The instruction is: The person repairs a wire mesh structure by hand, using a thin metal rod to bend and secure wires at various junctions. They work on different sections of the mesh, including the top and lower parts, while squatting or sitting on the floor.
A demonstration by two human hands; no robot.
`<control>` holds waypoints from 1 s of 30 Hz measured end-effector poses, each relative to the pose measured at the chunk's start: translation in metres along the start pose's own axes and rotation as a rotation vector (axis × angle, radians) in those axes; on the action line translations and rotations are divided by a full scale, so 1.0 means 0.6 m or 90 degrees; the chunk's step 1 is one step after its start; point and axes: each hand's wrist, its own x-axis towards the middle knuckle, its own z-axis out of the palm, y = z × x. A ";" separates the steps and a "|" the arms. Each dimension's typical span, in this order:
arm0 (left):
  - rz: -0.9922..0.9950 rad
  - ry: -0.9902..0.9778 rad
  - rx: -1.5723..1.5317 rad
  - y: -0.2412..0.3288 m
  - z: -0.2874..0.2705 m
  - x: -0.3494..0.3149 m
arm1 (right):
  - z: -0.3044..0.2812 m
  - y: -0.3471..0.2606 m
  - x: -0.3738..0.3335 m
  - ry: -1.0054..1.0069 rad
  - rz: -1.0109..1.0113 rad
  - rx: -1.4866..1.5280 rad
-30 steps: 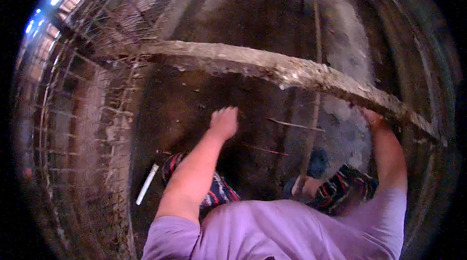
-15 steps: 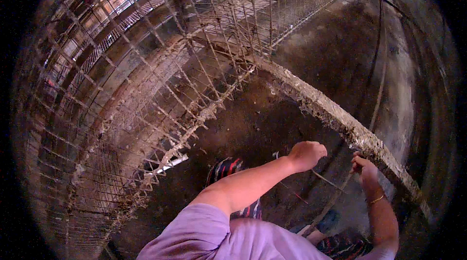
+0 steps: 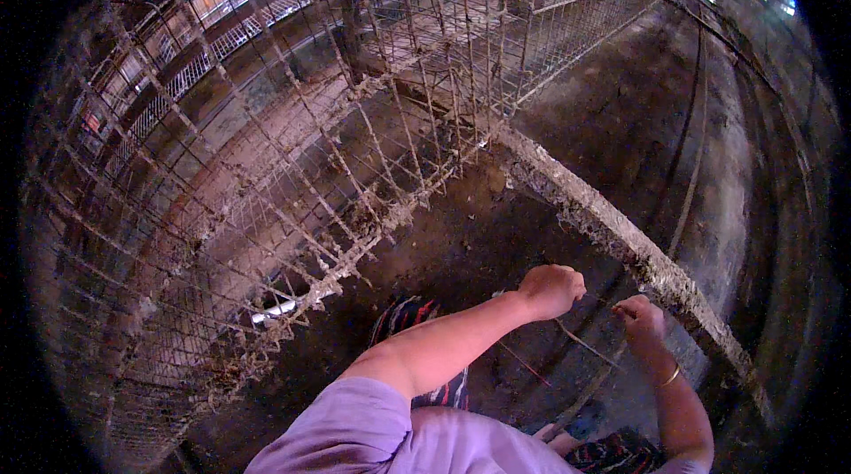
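Observation:
My left hand point(image 3: 551, 291) is closed in a fist in front of my body, on the near side of a crusted beam. A thin pale stick or wire point(image 3: 589, 345) shows just below this fist; whether the fist holds it I cannot tell. Close by on the right is my right hand point(image 3: 643, 322), its fingers pinched together and a thin band on the wrist. Anything between those fingers is too small to make out. The two hands are apart, and the dirt-caked beam point(image 3: 612, 217) runs diagonally just beyond the right one.
A rusty wire-mesh cage point(image 3: 301, 155) caked with dirt fills the left side, its lower edge hung with debris. A white tube-like piece point(image 3: 275, 310) lies at its bottom edge. Dark dirt floor point(image 3: 483, 239) lies below. A long thin hose or cord point(image 3: 691, 182) runs along the right.
My right hand has drawn back from the beam toward my left hand. The left fist has shifted slightly left. The whole view has tilted a little.

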 end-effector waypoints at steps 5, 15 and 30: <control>-0.120 -0.098 -0.044 -0.001 -0.031 0.005 | -0.028 -0.028 -0.011 -0.029 0.181 0.044; -0.219 0.171 -1.402 -0.056 -0.051 0.005 | 0.094 -0.101 0.035 -0.179 0.417 0.573; -0.274 0.312 -1.340 -0.075 -0.040 0.000 | 0.130 -0.182 0.054 -0.208 0.270 0.409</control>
